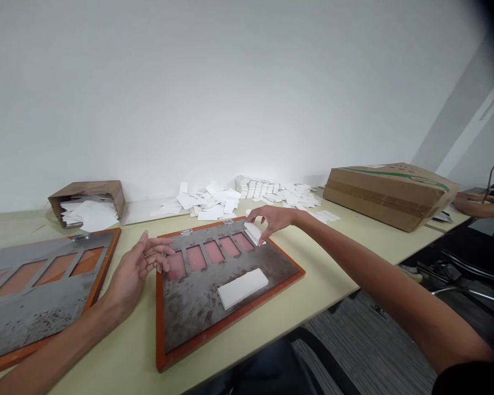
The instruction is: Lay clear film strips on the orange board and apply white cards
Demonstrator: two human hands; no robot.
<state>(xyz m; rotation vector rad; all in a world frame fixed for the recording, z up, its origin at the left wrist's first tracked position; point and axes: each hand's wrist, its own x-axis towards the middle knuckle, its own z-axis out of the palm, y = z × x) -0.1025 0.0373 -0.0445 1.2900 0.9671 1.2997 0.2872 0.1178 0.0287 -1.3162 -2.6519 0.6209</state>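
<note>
A hinged board [226, 280] with an orange wooden edge and a dark, stained metal plate lies before me. Its row of rectangular windows shows pink underneath. At the row's right end, my right hand [271, 219] pinches a white card [253, 233] between thumb and fingers. Whether it is a single card cannot be made out. Over the leftmost window reaches my left hand [138, 271], palm turned inward, fingers apart and nothing in them. A neat white stack of cards [242, 288] rests on the lower part of the plate.
To the left lies a second similar board [45, 296]. Behind are an open cardboard box [86, 189] of white cards, loose cards [214, 203] and stacked cards [257, 186]. A large carton [387, 192] stands at the right, with another person's arm [481, 206] beyond it.
</note>
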